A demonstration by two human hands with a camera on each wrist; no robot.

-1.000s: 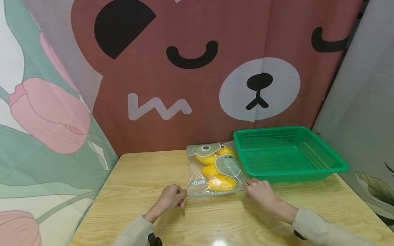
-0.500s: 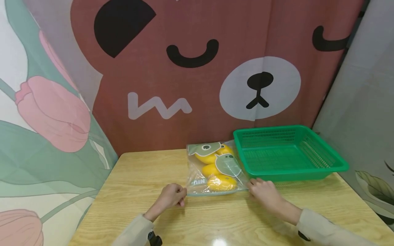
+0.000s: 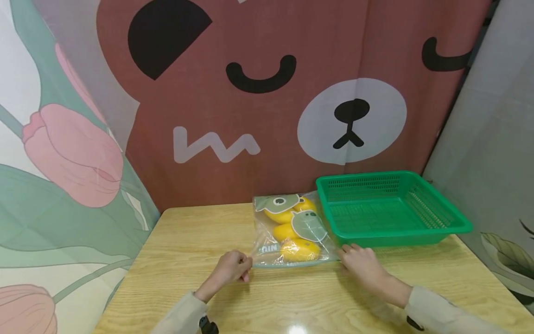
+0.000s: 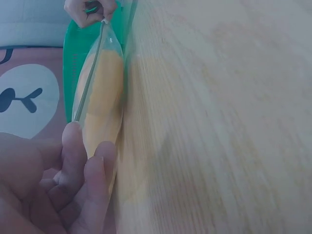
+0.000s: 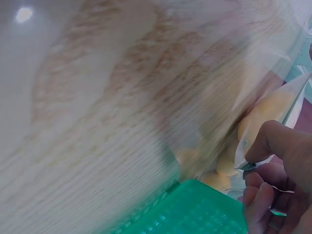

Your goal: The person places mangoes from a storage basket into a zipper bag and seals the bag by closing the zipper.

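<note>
A clear zip bag printed with green cartoon animals lies on the table, its zip edge toward me. Several smooth yellow mango-like fruits fill it. My left hand pinches the left end of the zip edge; in the left wrist view its thumb and fingers close on the zip strip. At the opposite end my right hand pinches the right corner, its thumb on the strip in the right wrist view. Between them the strip is drawn almost straight.
A green plastic basket with slotted walls stands at the back right, close beside the bag. The light wood table meets a bear-print curtain behind. Floral cloth hangs at the left.
My right hand has slid slightly to the right along the zip edge, ending at the bag's corner. My left hand has stayed almost in place.
</note>
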